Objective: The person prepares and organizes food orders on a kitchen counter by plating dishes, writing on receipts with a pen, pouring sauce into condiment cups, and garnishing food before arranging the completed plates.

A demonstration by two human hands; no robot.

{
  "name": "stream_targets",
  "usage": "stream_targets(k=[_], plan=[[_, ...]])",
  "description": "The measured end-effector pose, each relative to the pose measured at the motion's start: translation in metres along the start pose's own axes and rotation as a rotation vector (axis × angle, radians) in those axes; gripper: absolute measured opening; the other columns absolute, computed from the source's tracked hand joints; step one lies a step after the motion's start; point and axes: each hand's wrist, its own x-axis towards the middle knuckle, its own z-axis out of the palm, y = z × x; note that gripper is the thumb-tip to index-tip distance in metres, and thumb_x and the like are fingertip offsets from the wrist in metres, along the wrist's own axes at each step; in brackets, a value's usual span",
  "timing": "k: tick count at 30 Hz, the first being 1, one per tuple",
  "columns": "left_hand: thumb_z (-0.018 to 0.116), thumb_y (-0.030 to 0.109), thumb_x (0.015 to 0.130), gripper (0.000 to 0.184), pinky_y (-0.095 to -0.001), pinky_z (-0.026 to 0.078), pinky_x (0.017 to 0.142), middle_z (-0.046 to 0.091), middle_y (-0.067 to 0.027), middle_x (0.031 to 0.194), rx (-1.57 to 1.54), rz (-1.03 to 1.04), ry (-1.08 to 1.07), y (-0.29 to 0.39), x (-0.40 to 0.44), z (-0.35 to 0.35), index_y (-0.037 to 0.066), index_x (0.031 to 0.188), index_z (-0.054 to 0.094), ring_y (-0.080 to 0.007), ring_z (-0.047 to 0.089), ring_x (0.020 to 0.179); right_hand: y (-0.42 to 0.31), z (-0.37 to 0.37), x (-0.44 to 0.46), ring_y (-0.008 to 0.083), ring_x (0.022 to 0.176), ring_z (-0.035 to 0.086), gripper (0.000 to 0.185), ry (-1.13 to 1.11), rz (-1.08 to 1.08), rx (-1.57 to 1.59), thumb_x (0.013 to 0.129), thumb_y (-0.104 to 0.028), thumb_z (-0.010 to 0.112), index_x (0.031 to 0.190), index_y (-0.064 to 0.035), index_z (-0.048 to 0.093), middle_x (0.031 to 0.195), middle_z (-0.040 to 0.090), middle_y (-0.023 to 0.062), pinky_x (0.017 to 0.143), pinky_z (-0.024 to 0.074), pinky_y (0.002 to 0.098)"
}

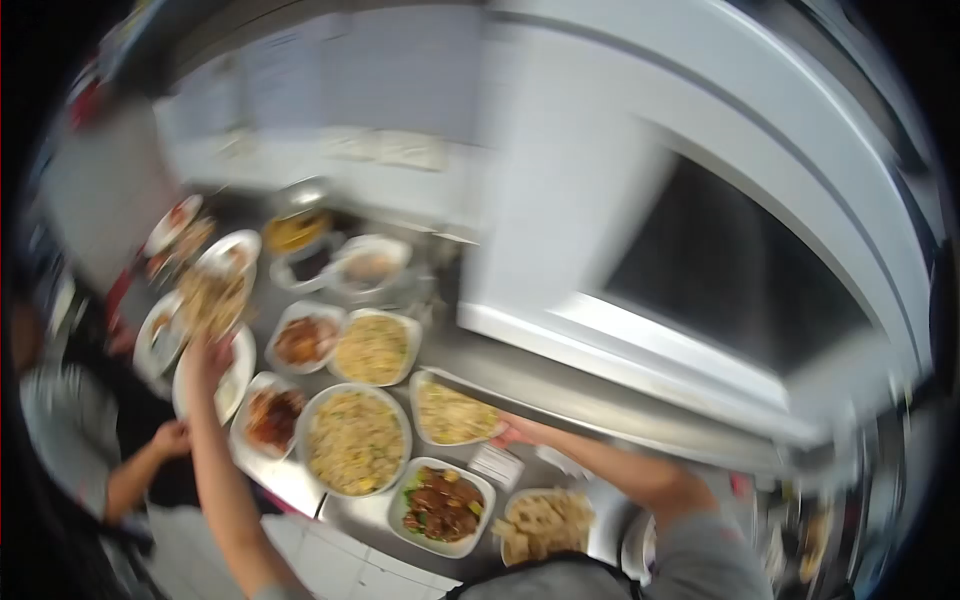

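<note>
My right hand [515,430] is closed on the right edge of a white bowl of yellow noodle-like food [452,412] by the steel shelf edge. My left hand [207,355] reaches far out over a white plate [240,375] at the left; its fingers are blurred against a heap of pale brown food [212,298]. Beside my right hand's bowl sits a large round bowl of fried rice [355,443]. Below is a square bowl of brown meat with greens [440,505].
A co-worker [75,430] stands at the left, a hand near the counter. More filled bowls [372,347] cover the steel counter [350,515]. A large white appliance [560,200] rises at the right. A container of pale pieces [545,525] sits near my body.
</note>
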Motion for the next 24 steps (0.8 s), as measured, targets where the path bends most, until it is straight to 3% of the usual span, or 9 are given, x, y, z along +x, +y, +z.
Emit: stream_targets(k=[2, 3, 5, 6, 7, 14, 17, 21, 24], plan=[[0.049, 0.026, 0.092, 0.043, -0.0355, 0.047, 0.09, 0.058, -0.0162, 0.114, -1.011, -0.4, 0.003, 0.044, -0.036, -0.011, -0.004, 0.123, 0.045, -0.0236, 0.058, 0.104, 0.0, 0.016, -0.017, 0.0231, 0.067, 0.059, 0.047, -0.005, -0.033, 0.007, 0.08, -0.01, 0.042, 0.126, -0.0069, 0.031, 0.089, 0.056, 0.0189, 0.047, 0.0448, 0.0337], [0.044, 0.026, 0.095, 0.048, -0.0363, 0.036, 0.105, 0.044, -0.0167, 0.13, -0.993, -0.224, -0.245, 0.032, -0.047, -0.02, -0.009, 0.128, 0.036, -0.0272, 0.045, 0.12, -0.003, 0.023, -0.028, 0.0218, 0.064, 0.059, 0.046, -0.006, -0.057, 0.006, 0.08, -0.011, 0.042, 0.125, -0.0064, 0.033, 0.086, 0.057, 0.0187, 0.045, 0.0438, 0.0324], [0.045, 0.028, 0.094, 0.052, -0.0385, 0.028, 0.109, 0.047, -0.0181, 0.128, -0.976, -0.478, 0.026, 0.032, -0.076, -0.027, -0.007, 0.131, 0.035, -0.0272, 0.045, 0.121, -0.007, 0.034, -0.053, 0.0192, 0.058, 0.059, 0.044, -0.005, -0.096, 0.002, 0.08, -0.012, 0.043, 0.123, -0.0053, 0.035, 0.079, 0.059, 0.0184, 0.041, 0.0417, 0.03], [0.044, 0.025, 0.094, 0.051, -0.0365, 0.032, 0.107, 0.047, -0.0177, 0.128, -0.983, -0.516, -0.067, 0.044, -0.084, -0.033, -0.007, 0.131, 0.033, -0.0259, 0.043, 0.122, -0.011, 0.037, -0.067, 0.0179, 0.055, 0.059, 0.044, -0.006, -0.115, 0.003, 0.08, -0.013, 0.044, 0.122, -0.0048, 0.037, 0.076, 0.06, 0.0182, 0.039, 0.0407, 0.0288], [0.045, 0.017, 0.093, 0.046, -0.0347, 0.043, 0.099, 0.048, -0.0191, 0.126, -0.922, -0.64, 0.145, 0.116, -0.098, -0.01, -0.007, 0.13, 0.034, -0.0278, 0.053, 0.113, -0.014, 0.039, -0.082, 0.0166, 0.052, 0.059, 0.043, -0.003, -0.133, 0.001, 0.08, -0.014, 0.044, 0.121, -0.0043, 0.038, 0.073, 0.061, 0.018, 0.037, 0.0397, 0.0276], [0.048, 0.014, 0.088, 0.049, -0.0354, 0.047, 0.089, 0.051, -0.0186, 0.12, -0.862, -0.591, -0.185, 0.311, -0.162, 0.099, 0.0, 0.132, 0.032, -0.0282, 0.055, 0.105, -0.021, 0.056, -0.236, 0.0176, 0.045, 0.056, 0.045, -0.003, -0.058, 0.018, 0.069, -0.01, 0.047, 0.112, 0.0004, 0.044, 0.067, 0.062, 0.02, 0.036, 0.0376, 0.0254], [0.049, 0.013, 0.086, 0.052, -0.0356, 0.048, 0.085, 0.052, -0.0184, 0.117, -0.865, -0.577, -0.33, 0.359, -0.191, 0.128, 0.003, 0.133, 0.031, -0.0284, 0.056, 0.101, -0.006, 0.06, -0.344, 0.0205, 0.049, 0.06, 0.042, 0.036, -0.234, 0.039, 0.066, -0.008, 0.046, 0.107, 0.005, 0.047, 0.076, 0.062, 0.0213, 0.039, 0.0398, 0.0289], [0.051, 0.012, 0.084, 0.056, -0.036, 0.05, 0.079, 0.053, -0.0181, 0.114, -0.858, -0.578, -0.457, 0.412, -0.233, 0.154, 0.007, 0.135, 0.03, -0.0286, 0.058, 0.096, 0.046, 0.039, -0.474, 0.0188, 0.054, 0.061, 0.043, 0.227, -0.402, 0.156, 0.071, -0.008, 0.046, 0.112, 0.0045, 0.043, 0.078, 0.061, 0.019, 0.037, 0.0392, 0.0244], [0.053, 0.011, 0.082, 0.059, -0.0363, 0.052, 0.075, 0.054, -0.0179, 0.111, -0.868, -0.611, -0.524, 0.446, -0.277, 0.17, 0.01, 0.136, 0.029, -0.0288, 0.059, 0.093, 0.091, 0.029, -0.571, 0.0112, 0.048, 0.05, 0.051, 0.55, -0.435, 0.132, 0.076, -0.014, 0.046, 0.124, -0.0004, 0.038, 0.086, 0.058, 0.01, 0.039, 0.0404, 0.0236]])
